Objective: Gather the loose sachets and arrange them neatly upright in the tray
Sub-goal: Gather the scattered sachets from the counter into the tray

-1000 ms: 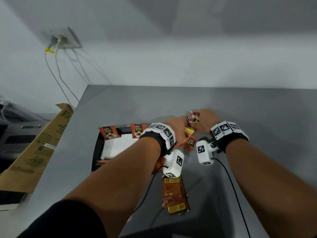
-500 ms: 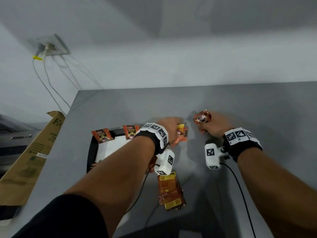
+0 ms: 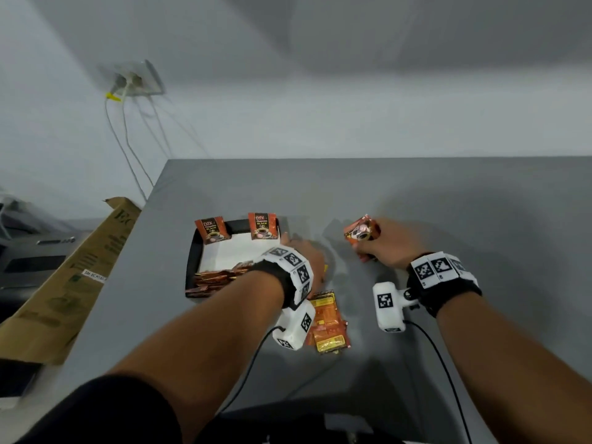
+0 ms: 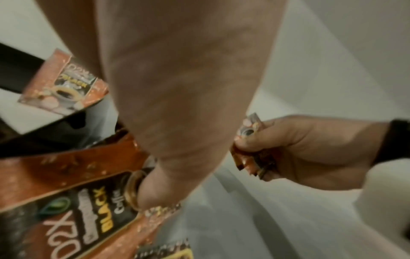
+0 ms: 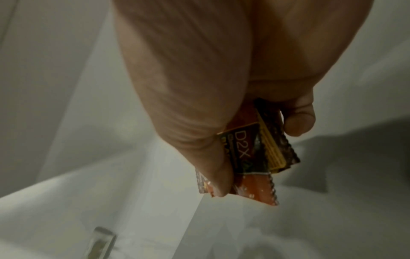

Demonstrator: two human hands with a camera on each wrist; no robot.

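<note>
The right hand (image 3: 389, 248) is pinching a small bunch of orange-and-black foil coffee sachets (image 5: 255, 154) between thumb and curled fingers (image 5: 298, 121), well to the right of the black rectangular tray (image 3: 193, 251) on the grey worktop (image 3: 448, 203). The left hand (image 3: 304, 254) is reaching down at the tray's right edge, its thumb (image 4: 155, 189) pressing on a flat sachet (image 4: 73, 206); its other fingers are hidden, so their spread cannot be told. Two sachets (image 3: 262, 226) are standing upright against the tray's far wall, more are lying heaped at its near end, and a loose pile (image 3: 328, 325) is lying just beside the tray, partly hidden by the wrist.
</note>
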